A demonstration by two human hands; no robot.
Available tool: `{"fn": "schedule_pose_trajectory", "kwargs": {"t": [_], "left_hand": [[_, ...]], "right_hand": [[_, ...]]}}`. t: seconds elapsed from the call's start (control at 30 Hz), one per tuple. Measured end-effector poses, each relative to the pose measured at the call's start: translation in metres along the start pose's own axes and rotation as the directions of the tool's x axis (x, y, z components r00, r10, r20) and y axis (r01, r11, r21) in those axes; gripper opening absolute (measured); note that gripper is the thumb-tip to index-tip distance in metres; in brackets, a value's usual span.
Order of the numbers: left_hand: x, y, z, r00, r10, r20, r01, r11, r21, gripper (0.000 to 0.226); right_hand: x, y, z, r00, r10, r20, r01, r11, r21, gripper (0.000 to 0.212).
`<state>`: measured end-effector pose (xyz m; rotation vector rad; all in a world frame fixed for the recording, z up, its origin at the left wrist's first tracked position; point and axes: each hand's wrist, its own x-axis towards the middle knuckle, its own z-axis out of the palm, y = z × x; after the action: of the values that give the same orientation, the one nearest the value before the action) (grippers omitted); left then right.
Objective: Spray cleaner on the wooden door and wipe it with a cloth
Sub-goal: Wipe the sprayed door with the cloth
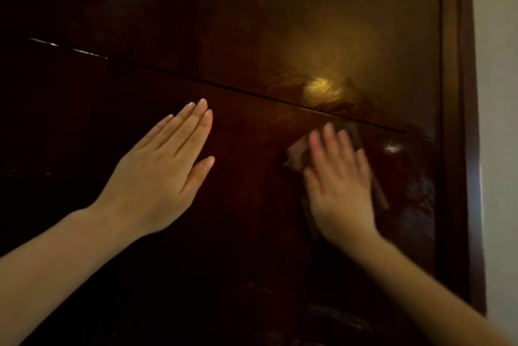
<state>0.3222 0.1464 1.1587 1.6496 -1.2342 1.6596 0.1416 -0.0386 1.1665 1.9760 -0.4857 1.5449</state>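
A dark, glossy wooden door (252,23) fills the view, with a thin groove running slantwise across it. My right hand (339,183) lies flat with straight fingers on a pinkish cloth (295,153), pressing it against the door just below the groove. The hand is blurred. Most of the cloth is hidden under the hand; its edges show at the fingers' left and along the right side. My left hand (165,166) rests flat on the door to the left, fingers straight and together. No spray bottle is in view.
The door frame (459,121) runs down the right side, with a pale wall (499,93) beyond it. A bright light reflection and wet streaks (319,87) show on the door above the cloth.
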Motion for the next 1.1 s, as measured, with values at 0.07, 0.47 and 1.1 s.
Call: {"fn": "schedule_pose_trajectory", "kwargs": {"t": [0.07, 0.47, 1.1], "left_hand": [[-0.007, -0.021, -0.009, 1.0, -0.03, -0.008, 0.029, 0.998, -0.049, 0.057], [-0.021, -0.048, -0.015, 0.998, -0.06, 0.019, 0.058, 0.997, 0.057, 0.057], [-0.062, 0.02, -0.025, 0.993, -0.052, -0.108, -0.063, 0.543, -0.837, 0.042]], "right_hand": [[0.027, 0.001, -0.004, 0.974, 0.227, 0.003, -0.227, 0.973, 0.041, 0.061], [-0.034, -0.095, 0.013, 0.983, -0.178, 0.034, 0.177, 0.984, 0.032, 0.056], [0.0, -0.146, -0.022, 0.958, 0.001, 0.288, -0.283, 0.176, 0.943, 0.047]]}}
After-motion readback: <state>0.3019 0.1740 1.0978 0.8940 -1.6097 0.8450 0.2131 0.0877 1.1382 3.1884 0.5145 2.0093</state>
